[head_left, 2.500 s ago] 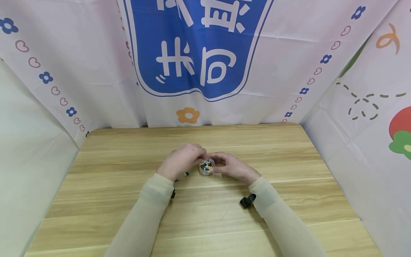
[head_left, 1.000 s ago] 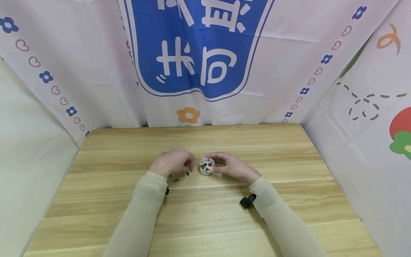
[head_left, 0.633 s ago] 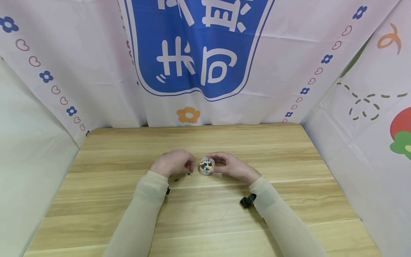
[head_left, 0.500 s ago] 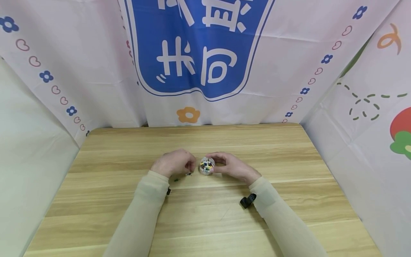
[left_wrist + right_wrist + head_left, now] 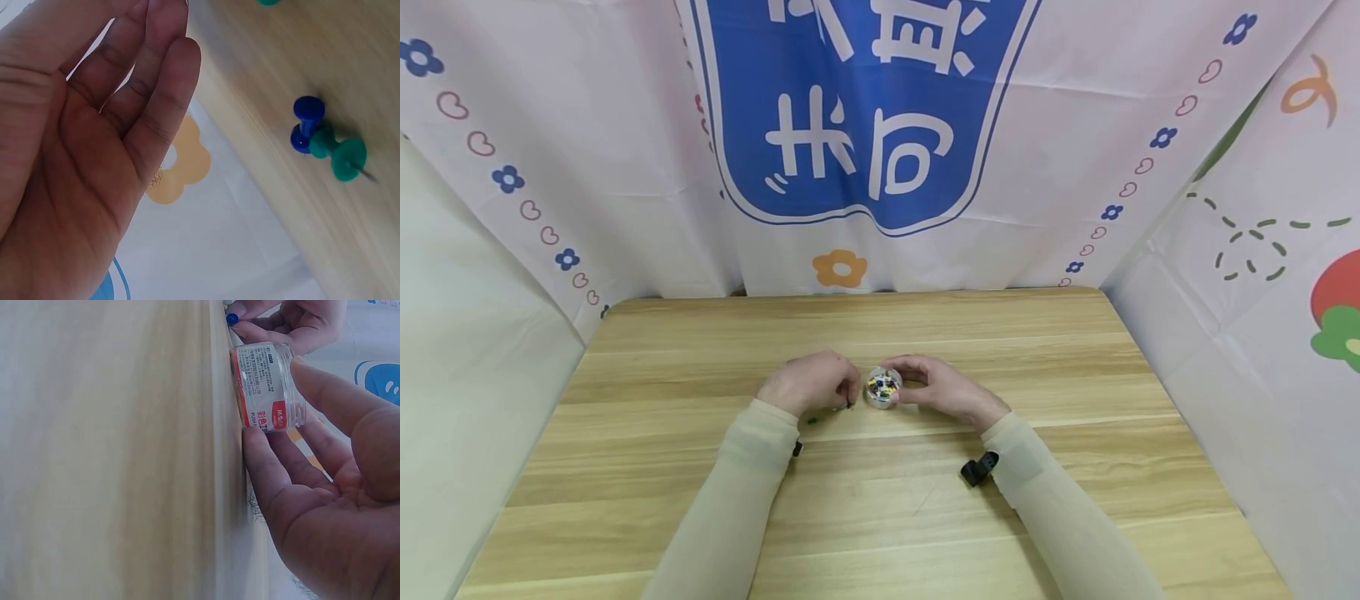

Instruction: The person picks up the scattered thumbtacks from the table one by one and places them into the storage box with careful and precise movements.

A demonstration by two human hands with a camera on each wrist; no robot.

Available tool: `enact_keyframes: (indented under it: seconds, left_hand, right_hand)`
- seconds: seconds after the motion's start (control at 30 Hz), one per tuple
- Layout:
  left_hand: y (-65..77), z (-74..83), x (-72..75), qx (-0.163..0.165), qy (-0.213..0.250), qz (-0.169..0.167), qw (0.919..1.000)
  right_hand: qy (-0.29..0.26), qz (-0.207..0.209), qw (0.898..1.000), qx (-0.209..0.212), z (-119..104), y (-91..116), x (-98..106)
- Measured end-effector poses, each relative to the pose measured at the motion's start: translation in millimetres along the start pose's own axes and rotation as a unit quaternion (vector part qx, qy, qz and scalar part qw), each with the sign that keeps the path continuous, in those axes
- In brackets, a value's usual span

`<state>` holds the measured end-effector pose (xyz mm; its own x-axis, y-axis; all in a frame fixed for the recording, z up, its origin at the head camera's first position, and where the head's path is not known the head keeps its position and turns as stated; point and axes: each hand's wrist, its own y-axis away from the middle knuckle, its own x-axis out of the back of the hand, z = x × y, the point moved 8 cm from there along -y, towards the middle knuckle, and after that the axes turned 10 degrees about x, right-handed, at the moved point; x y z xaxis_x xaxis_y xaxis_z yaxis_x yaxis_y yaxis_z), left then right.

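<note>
My left hand (image 5: 812,382) is low over the table, left of a small clear jar (image 5: 881,400). Its thumb and finger pinch a blue push pin (image 5: 232,319), as the right wrist view shows; the fingertips are cut off in the left wrist view. My right hand (image 5: 943,389) grips the jar from the right, thumb and fingers curled around its side. The jar stands upright, lidless, with a printed label (image 5: 265,387) and several coloured push pins (image 5: 882,386) inside. Beside my left hand a blue push pin (image 5: 309,124) and a green push pin (image 5: 340,156) lie on the wood.
Another green push pin (image 5: 269,2) shows at the top edge of the left wrist view. The wood-grain table (image 5: 880,517) ends at a hanging white cloth (image 5: 1037,208) behind. Patterned cloth also hangs on the right.
My left hand drew back left from the jar, went down to the pins on the table, and now pinches one, shifted slightly right. My right hand and the jar stayed put.
</note>
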<state>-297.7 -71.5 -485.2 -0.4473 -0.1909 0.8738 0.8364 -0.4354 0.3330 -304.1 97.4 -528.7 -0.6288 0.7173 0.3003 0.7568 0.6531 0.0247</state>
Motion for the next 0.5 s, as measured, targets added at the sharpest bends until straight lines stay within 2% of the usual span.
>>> enact_keyframes:
  seconds: [0.5]
  left_hand:
    - [-0.2, -1.3, -0.9, 0.01, -0.007, 0.012, 0.9999]
  right_hand:
    - [-0.002, 0.004, 1.0, -0.014, 0.7, 0.7, 0.6]
